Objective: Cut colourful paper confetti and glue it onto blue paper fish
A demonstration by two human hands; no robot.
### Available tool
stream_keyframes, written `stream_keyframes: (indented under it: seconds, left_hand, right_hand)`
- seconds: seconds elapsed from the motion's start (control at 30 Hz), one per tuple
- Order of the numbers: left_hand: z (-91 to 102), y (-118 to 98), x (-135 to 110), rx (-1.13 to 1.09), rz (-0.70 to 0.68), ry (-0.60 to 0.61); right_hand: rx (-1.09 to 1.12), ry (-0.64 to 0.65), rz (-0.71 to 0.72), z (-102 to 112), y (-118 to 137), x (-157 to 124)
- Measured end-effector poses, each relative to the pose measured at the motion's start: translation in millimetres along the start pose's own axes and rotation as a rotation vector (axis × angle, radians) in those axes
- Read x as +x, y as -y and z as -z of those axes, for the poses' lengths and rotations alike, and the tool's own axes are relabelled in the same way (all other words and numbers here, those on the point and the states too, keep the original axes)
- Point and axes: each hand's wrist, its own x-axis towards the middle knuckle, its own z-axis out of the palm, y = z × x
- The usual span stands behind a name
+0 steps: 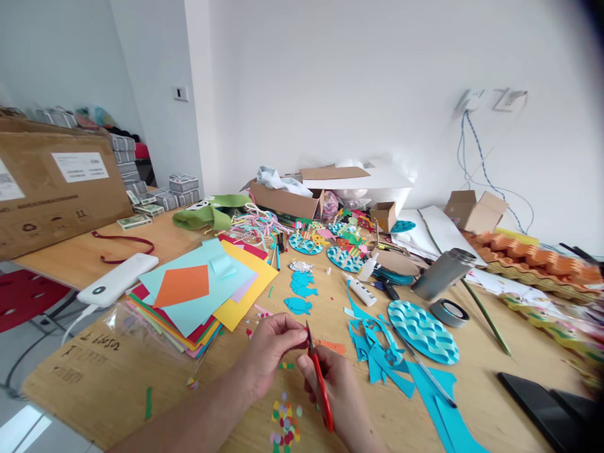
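Wooden table (108,390) — blue paper scraps (375,365)

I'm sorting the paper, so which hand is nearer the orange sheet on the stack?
Left. The left hand is right of the orange sheet and closer to the camera; the right hand, holding red scissors, is farther right.

And here's the left forearm (207,399), bare, slanting from the near left toward the middle of the scene, the left hand (274,349) at its far end with thumb and forefinger brought together in a neat pinch, the other fingers tucked under! Just to its right, the right hand (337,384) leans in from the near edge, wrist (361,425) low, fingers curled into a grip, thumb (309,371) angled far and left, right beside that pinch!
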Motion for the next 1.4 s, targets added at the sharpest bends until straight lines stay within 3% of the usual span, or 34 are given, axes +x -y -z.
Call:
stream_keyframes:
  seconds: [0.27,0.63,0.77,1.4]
  left_hand:
    - [-1.1,-3.9,0.4,0.007,0.026,0.016]
    - [-1.8,-3.7,-0.2,0.154,-0.040,-0.044]
    - [-1.4,-2.8,-0.2,0.151,-0.045,-0.033]
    - [-3.2,-5.5,-1.7,0.112,-0.030,-0.030]
  right_hand:
    - [0.054,0.025,0.002,0.2,0.9,0.7]
    - [0.121,0.060,-0.032,-0.2,2.0,-1.5]
    - [0.195,0.101,-0.042,0.3,7.6,-2.0]
    - [0.171,0.076,-0.039,-0.3,5.3,-1.1]
